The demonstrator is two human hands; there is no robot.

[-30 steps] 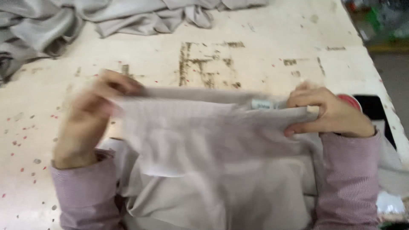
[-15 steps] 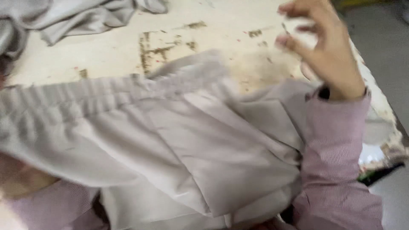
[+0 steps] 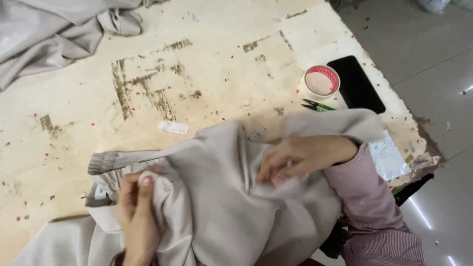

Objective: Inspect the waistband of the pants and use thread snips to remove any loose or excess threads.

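Beige trousers [image 3: 217, 197] lie bunched on the worn counter [image 3: 197, 74] — left hand [image 3: 138, 216] fingers pinch the elastic waistband [image 3: 123, 160], right hand [image 3: 300, 155] fingers grip a fold.

A small white rectangular label [image 3: 173, 127] lies flat on the worn table [image 3: 74, 148], just above the beige garment [image 3: 221, 207]. A dark phone screen [image 3: 355, 83] lies beside a round red-rimmed tape roll [image 3: 321, 81]. A tiny pale tag [image 3: 100, 192] sits at the garment's waistband.

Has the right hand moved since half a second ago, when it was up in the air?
Yes. The right hand has come down from above the worn table onto the beige garment, near the scissors.
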